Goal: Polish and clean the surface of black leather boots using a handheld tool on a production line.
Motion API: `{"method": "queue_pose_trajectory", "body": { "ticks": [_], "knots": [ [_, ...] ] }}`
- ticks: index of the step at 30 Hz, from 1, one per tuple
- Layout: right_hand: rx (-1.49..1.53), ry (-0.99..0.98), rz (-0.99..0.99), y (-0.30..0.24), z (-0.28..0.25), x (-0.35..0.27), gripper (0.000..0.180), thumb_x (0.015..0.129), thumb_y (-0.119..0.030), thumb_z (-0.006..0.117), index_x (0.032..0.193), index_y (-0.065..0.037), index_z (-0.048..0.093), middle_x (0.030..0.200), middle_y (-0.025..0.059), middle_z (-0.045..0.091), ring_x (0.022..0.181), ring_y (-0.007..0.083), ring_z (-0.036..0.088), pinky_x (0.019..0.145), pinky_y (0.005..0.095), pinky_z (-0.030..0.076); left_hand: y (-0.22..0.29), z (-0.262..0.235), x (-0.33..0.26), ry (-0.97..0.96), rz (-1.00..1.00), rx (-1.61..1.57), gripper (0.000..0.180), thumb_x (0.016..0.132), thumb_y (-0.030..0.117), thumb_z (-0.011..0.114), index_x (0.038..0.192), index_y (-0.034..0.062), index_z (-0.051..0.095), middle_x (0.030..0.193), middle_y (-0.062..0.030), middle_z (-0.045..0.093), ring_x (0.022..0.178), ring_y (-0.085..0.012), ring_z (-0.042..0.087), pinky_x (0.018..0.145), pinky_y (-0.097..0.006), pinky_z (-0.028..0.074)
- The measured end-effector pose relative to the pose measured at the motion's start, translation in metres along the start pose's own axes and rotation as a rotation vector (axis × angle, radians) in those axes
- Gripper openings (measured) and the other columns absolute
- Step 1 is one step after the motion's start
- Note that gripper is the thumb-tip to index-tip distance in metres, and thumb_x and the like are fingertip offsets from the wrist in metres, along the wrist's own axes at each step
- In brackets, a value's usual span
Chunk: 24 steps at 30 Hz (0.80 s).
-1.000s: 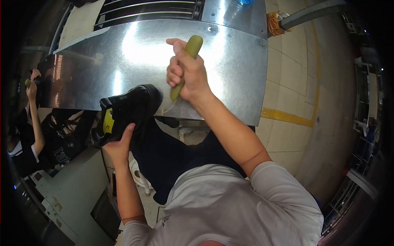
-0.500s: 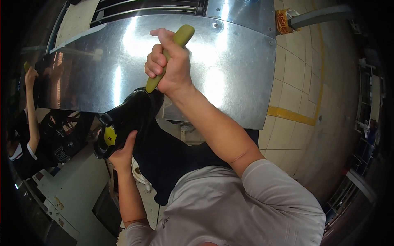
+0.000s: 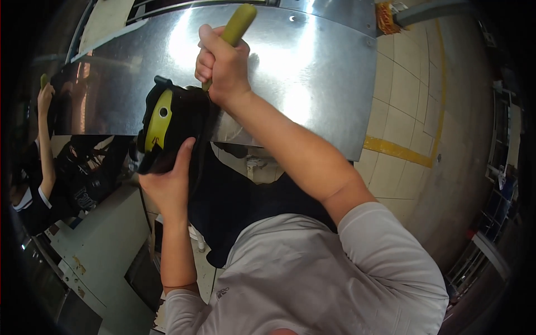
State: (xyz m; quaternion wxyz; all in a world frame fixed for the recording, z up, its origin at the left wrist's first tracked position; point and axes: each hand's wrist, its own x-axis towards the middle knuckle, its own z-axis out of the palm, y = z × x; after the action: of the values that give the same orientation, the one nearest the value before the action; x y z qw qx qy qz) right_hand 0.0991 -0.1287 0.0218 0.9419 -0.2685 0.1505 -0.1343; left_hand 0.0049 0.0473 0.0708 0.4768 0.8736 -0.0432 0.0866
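My left hand (image 3: 169,190) grips a black shoe (image 3: 184,114) from below, with the thumb along its near side. A yellow-green shoe last (image 3: 158,128) with a round hole fills the shoe's opening, which faces up toward me. Wrapped in the fingers of my right hand (image 3: 226,70) is an olive-green, round-ended stick (image 3: 241,23). Its upper end sticks out above the fist, while the lower end reaches the shoe's far side. Whether that end presses on the shoe is hidden by the hand and the shoe.
A shiny metal table (image 3: 324,84) lies beyond my lap. At the left edge a co-worker's raised hand (image 3: 46,99) holds a similar green stick (image 3: 44,81). A grey-green metal cabinet (image 3: 106,240) stands at lower left, and a tiled floor (image 3: 399,106) runs along the right.
The shoe has turned, so its opening and the last now face me more. My left hand has moved up with it. My right hand and the stick have shifted slightly up and left.
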Motion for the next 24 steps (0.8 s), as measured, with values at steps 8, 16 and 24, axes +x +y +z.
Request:
{"method": "queue_pose_trajectory", "body": {
  "ticks": [8,16,24],
  "knots": [
    [-1.319,-0.195,-0.719,-0.084,-0.039,0.014,0.024,0.085,-0.032,0.08,0.089,-0.01,0.071,0.073,0.0112,0.07,0.068,0.0266,0.071,0.063,0.0382,0.054,-0.026,0.019,-0.003,-0.019,0.315,-0.084,0.066,0.081,0.015,0.09,0.135,-0.0019,0.057,0.121,-0.0095,0.066,0.107,-0.0174,0.063,0.097,-0.032,0.049],
    [-1.92,-0.245,-0.917,-0.14,-0.131,0.001,0.024,0.089,-0.033,0.08,0.088,-0.011,0.071,0.068,0.0071,0.068,0.062,0.0239,0.068,0.061,0.0355,0.052,0.024,0.114,0.045,0.253,0.103,-0.532,0.06,0.081,0.014,0.09,0.128,-0.0017,0.056,0.111,-0.0058,0.067,0.099,-0.0143,0.063,0.093,-0.029,0.05],
    [-1.683,0.162,-0.803,-0.143,-0.143,-0.006,0.032,0.088,-0.036,0.082,0.086,-0.006,0.071,0.07,0.0046,0.069,0.062,0.0187,0.066,0.063,0.0323,0.051,-0.016,0.11,0.051,0.149,0.173,-0.639,0.078,0.106,0.04,0.06,0.156,-0.008,0.027,0.136,-0.0148,0.054,0.127,-0.0228,0.053,0.112,-0.039,0.041]
  ]
}}
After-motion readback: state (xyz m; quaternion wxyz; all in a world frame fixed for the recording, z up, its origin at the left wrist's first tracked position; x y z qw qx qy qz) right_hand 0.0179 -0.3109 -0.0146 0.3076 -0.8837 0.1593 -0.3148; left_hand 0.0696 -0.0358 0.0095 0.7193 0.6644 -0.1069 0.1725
